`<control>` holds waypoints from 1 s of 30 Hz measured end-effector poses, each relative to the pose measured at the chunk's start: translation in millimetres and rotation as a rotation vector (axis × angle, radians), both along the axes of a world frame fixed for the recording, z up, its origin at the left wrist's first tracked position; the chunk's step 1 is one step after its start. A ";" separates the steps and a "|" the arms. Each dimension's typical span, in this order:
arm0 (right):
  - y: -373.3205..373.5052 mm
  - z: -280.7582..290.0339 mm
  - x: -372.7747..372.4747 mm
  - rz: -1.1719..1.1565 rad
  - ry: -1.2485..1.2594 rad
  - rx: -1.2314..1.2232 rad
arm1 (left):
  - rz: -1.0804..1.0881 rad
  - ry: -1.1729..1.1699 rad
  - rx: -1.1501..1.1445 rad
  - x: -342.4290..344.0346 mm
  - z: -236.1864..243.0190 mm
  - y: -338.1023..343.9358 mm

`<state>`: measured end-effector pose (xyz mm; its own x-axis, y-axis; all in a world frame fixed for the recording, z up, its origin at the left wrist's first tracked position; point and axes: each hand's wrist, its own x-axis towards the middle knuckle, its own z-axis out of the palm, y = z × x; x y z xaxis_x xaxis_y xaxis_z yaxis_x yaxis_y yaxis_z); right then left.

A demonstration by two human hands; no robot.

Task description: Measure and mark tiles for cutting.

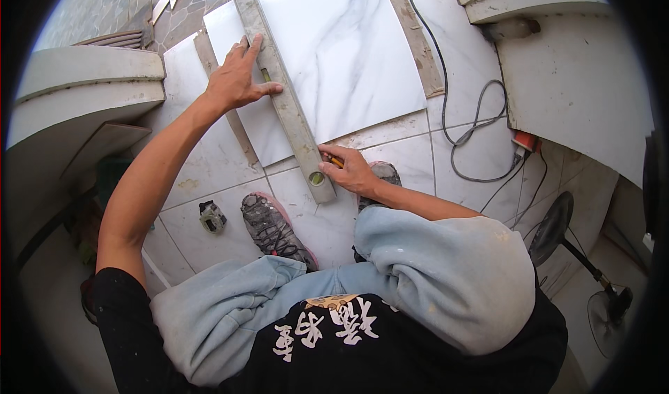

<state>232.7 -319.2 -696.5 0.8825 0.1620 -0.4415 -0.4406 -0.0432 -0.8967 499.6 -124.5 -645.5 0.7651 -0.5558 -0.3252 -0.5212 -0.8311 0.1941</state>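
One spirit level (279,80) lies across one white tile (348,59); left hand (237,80) pressed flat on it, fingers spread; right hand (352,171) at its near end pinches one orange pencil (336,161).

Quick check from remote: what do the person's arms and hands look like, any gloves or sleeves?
No gloves: the left hand and right hand are bare, with no watch or rings visible. Both forearms are uncovered. A short black sleeve ends above the left elbow; the right upper arm is hidden.
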 end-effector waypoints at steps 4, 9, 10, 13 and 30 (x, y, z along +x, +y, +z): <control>0.8 -3.4 -0.9 -0.005 0.015 0.010 | 0.004 0.010 0.011 -0.4 1.7 -0.6; 0.7 -4.4 -1.3 -0.007 0.001 0.034 | -0.002 0.006 -0.004 0.2 0.4 0.4; 0.4 -4.0 -1.2 -0.005 -0.001 0.033 | -0.005 0.008 0.004 0.3 -0.2 0.6; -0.4 -2.4 -0.6 0.001 0.007 0.010 | -0.004 0.005 -0.001 0.3 -1.5 1.2; -0.3 9.2 3.7 -0.008 -0.001 -0.054 | -0.012 -0.014 -0.005 0.3 -2.2 0.9</control>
